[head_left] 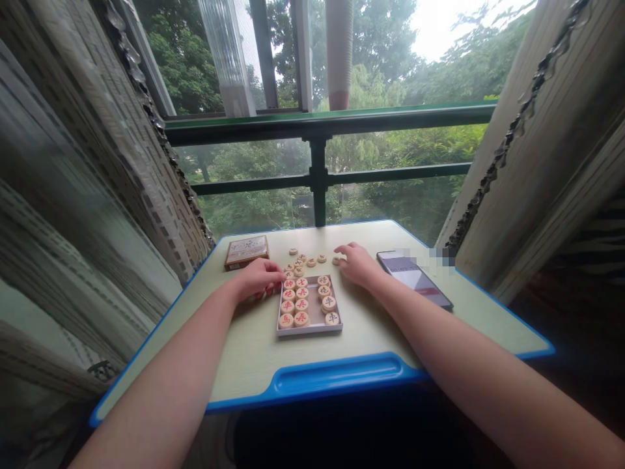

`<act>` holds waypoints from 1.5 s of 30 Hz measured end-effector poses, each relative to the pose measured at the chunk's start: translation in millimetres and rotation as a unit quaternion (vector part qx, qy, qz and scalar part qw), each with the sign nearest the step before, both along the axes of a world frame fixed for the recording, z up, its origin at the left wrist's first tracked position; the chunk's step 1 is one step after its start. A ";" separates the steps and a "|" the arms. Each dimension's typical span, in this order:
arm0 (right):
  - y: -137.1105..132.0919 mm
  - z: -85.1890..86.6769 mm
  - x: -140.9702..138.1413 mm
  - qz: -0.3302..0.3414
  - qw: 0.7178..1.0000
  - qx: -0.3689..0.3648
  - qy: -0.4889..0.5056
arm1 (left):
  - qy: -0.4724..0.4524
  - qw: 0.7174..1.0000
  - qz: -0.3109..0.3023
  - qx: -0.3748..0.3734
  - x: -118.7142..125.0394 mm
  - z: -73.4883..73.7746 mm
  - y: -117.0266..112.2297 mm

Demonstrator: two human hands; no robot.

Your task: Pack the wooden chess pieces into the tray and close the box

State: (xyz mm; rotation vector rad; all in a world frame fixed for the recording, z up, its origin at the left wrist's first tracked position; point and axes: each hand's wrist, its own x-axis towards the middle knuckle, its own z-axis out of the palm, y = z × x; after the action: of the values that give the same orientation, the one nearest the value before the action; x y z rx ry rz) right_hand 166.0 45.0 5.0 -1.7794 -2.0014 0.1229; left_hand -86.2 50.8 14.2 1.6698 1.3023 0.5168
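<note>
On the tabletop stands a shallow box [310, 331] holding round wooden Chinese chess pieces. Red-marked pieces [301, 305] fill two columns on its left side, and black-marked pieces [332, 318] line its right side, with a gap between. My left hand [258, 277] is closed, its bent fingers pinching at the far left corner of the box; part of that grip is hidden. My right hand [358, 264] is open beyond the box's far right corner, fingers apart. A single chess piece [336, 260] lies at its fingertips. Several loose pieces [311, 262] lie scattered just past the box.
Behind my left hand is a brown patterned box [247, 251]. A smartphone [415, 280] lies to the right of my right hand. The pale table [244, 371] has a blue rim and a front groove [336, 378]. Curtains [141, 176] flank the window, with a railing [390, 120] beyond.
</note>
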 end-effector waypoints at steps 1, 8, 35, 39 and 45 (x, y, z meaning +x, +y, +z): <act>-0.1 0.1 0.1 0.000 1.000 -0.006 -0.004 | -0.006 1.000 0.005 -0.001 0.4 -0.4 0.3; -5.2 4.6 -1.0 0.044 0.998 -0.028 -0.027 | 0.006 0.988 0.075 0.135 0.2 -10.6 12.5; 1.1 -5.9 -11.1 0.173 0.984 0.041 -0.012 | 0.117 0.964 0.031 0.237 -6.9 -18.0 27.0; 0.6 -6.6 -9.8 0.162 0.986 0.038 0.008 | 0.112 0.965 0.033 0.235 -6.0 -17.1 24.4; 1.0 -9.5 -8.4 0.174 0.984 0.040 0.003 | 0.109 0.965 0.020 0.239 -6.4 -15.9 22.0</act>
State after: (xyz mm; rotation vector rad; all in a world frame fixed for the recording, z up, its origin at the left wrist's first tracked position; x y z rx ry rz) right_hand 157.6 46.0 -4.6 -1.3647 -2.2620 0.1552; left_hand -92.6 72.8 -1.7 2.1505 1.4505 0.7310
